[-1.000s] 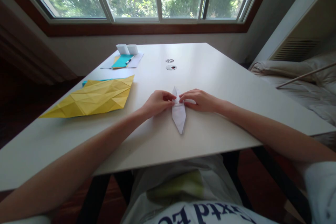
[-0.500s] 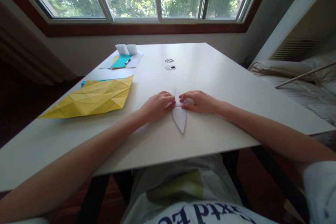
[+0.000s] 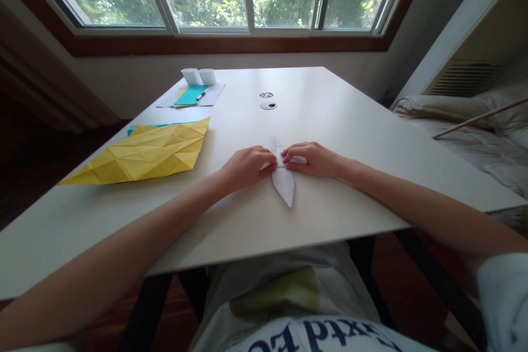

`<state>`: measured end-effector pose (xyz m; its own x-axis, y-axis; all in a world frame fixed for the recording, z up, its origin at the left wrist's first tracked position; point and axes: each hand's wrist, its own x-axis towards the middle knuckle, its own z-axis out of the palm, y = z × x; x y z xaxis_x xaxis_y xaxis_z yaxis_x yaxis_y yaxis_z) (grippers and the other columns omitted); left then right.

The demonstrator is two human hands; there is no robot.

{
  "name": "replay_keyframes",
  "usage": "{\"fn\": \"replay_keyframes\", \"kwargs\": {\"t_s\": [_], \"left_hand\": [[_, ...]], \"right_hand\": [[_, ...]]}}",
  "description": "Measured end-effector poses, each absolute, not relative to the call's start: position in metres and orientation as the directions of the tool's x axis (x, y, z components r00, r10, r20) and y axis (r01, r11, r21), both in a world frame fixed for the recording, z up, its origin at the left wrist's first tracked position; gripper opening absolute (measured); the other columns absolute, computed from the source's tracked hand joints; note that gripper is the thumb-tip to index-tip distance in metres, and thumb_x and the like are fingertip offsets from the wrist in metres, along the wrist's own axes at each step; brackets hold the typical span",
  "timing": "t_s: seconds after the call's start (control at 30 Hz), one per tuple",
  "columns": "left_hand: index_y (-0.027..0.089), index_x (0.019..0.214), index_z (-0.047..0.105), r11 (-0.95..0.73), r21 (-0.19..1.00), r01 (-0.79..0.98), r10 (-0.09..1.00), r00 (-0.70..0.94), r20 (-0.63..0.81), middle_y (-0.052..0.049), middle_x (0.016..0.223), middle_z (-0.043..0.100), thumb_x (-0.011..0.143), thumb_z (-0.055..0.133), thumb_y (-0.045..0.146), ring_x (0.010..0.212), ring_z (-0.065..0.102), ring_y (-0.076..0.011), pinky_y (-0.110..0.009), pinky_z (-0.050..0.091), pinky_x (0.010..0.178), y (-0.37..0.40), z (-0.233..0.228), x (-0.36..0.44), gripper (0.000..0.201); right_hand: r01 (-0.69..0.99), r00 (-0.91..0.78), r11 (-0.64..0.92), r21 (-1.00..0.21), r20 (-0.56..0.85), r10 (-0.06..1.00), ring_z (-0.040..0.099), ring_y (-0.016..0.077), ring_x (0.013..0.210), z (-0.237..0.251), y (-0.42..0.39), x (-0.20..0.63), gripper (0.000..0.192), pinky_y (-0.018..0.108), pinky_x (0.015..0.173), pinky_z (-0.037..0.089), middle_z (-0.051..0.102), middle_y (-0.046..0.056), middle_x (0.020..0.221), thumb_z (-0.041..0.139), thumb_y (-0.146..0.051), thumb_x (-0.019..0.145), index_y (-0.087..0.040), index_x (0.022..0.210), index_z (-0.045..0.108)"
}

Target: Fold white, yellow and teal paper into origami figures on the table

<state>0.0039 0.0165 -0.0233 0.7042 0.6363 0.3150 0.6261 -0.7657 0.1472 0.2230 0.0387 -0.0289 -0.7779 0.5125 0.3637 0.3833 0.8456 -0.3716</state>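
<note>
A narrow piece of folded white paper (image 3: 284, 186), pointed at both ends, lies on the white table in front of me. My left hand (image 3: 251, 166) pinches its left edge near the middle, thumb and fingers closed on it. From the other side, my right hand (image 3: 311, 158) grips the right edge at about the same height, thumb below the fingers. The fingertips cover part of the paper's middle. Its near point aims toward me, and its thin far tip shows beyond my hands.
Left of my hands lies a large creased yellow paper (image 3: 144, 154) with blue paper under its far edge. Farther back are blue sheets (image 3: 192, 95), a pen (image 3: 202, 93) and two white holders (image 3: 198, 76). Two round discs (image 3: 268, 105) lie beyond my hands. The table's front edge (image 3: 280, 247) is near me.
The near point of the folded white paper has swung slightly to the right. Both hands keep their hold on it in almost the same place.
</note>
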Motion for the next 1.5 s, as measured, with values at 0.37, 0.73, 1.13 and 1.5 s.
{"fn": "replay_keyframes", "kwargs": {"t_s": [0.37, 0.73, 1.13, 1.5], "left_hand": [[0.019, 0.095, 0.064, -0.696, 0.226, 0.681, 0.718, 0.653, 0.241, -0.004, 0.098, 0.065, 0.083, 0.052, 0.034, 0.091, 0.061, -0.0190, -0.029, 0.046, 0.082, 0.013, -0.023, 0.004, 0.022], [0.021, 0.113, 0.052, -0.650, 0.150, 0.745, 0.758, 0.648, 0.070, -0.007, 0.116, 0.057, 0.073, 0.053, 0.060, 0.102, 0.057, -0.0247, -0.034, 0.045, 0.084, -0.007, -0.008, 0.006, 0.056], [0.019, 0.117, 0.048, -0.651, 0.110, 0.751, 0.757, 0.652, 0.030, -0.011, 0.118, 0.055, 0.067, 0.054, 0.069, 0.103, 0.056, -0.0281, -0.038, 0.044, 0.085, -0.011, -0.006, 0.007, 0.072], [0.018, 0.114, 0.056, -0.750, 0.305, 0.587, 0.632, 0.772, 0.071, -0.010, 0.121, 0.059, 0.069, 0.065, 0.051, 0.109, 0.057, -0.0244, -0.033, 0.043, 0.092, 0.010, -0.007, -0.013, 0.056]], "right_hand": [[0.424, -0.778, 0.836, -0.349, 0.332, 0.533, 0.062, 0.0173, 0.083, -0.028, 0.035, 0.222, 0.017, 0.028, 0.075, 0.046, 0.066, 0.007, 0.093, 0.055, -0.031, 0.082, -0.018, 0.092, 0.061], [0.490, -0.824, 0.838, -0.238, 0.186, 0.535, 0.061, 0.0234, 0.088, -0.015, 0.020, 0.222, 0.044, 0.037, 0.081, 0.045, 0.061, 0.011, 0.100, 0.060, -0.046, 0.076, -0.016, 0.107, 0.053], [0.477, -0.840, 0.840, -0.258, 0.145, 0.522, 0.054, 0.0283, 0.104, -0.019, 0.018, 0.225, 0.067, 0.046, 0.092, 0.040, 0.053, 0.013, 0.115, 0.062, -0.061, 0.068, -0.018, 0.117, 0.044], [0.395, -0.879, 0.862, -0.318, 0.142, 0.455, 0.054, 0.0263, 0.108, -0.016, 0.029, 0.236, 0.065, 0.041, 0.093, 0.041, 0.055, 0.013, 0.119, 0.066, -0.056, 0.068, -0.019, 0.119, 0.048]]}}
